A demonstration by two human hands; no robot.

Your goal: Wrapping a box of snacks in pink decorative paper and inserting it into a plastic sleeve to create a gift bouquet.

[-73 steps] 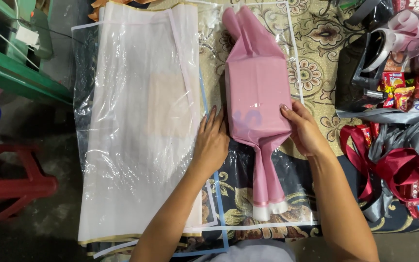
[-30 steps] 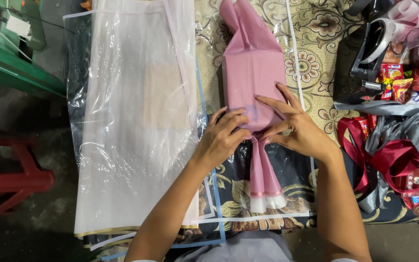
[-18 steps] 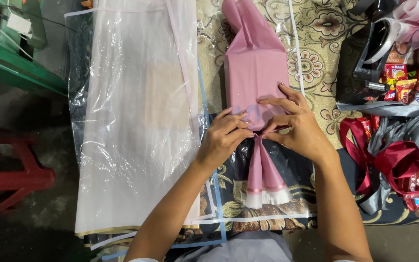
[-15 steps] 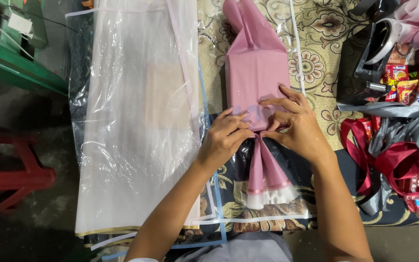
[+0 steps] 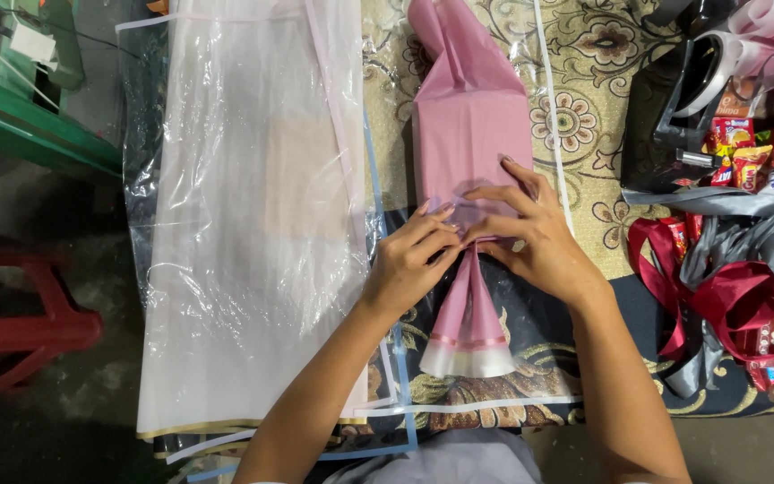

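Note:
A pink wrapping sheet (image 5: 472,125) lies folded into a long bundle on the patterned cloth (image 5: 602,108), its lower end flaring into a white-edged fan (image 5: 468,345). My left hand (image 5: 409,264) and my right hand (image 5: 530,229) meet at the narrow waist of the bundle, fingers pinching the pink sheet together there. Both hands press it down against the surface.
A stack of clear and white plastic sheets (image 5: 253,215) lies to the left. Red and grey ribbons (image 5: 736,278) and snack packets (image 5: 745,152) pile up at the right, with a black bag (image 5: 665,116) behind. A red stool (image 5: 20,327) and green bench (image 5: 20,116) stand left.
My hands moved from the bundle's sides inward to its waist and gathered the pink sheet there. The lower end has narrowed into a fan shape.

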